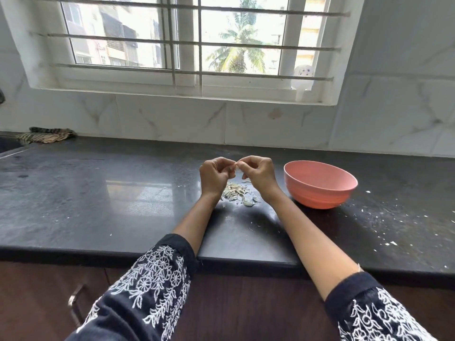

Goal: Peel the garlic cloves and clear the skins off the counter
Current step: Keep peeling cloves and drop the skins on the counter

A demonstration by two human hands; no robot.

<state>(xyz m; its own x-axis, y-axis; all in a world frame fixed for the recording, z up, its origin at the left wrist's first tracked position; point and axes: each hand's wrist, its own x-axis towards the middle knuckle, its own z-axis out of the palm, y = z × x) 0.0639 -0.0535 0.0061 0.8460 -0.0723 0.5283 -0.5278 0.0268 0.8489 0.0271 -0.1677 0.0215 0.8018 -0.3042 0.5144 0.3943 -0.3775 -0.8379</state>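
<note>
Above the dark worktop (123,193) the left hand (213,177) and the right hand (259,175) both pinch one small garlic clove (236,165) between their fingertips; the skins (240,194) lie heaped beneath them, beside the pink bowl (320,190).

My only feed: head camera, wide-angle, worn by person, facing forward and down across dark counter (73,193) toward window (187,40). Near enough that sleeves (152,286) fill bottom edge. No second view, so nothing shared.
</note>
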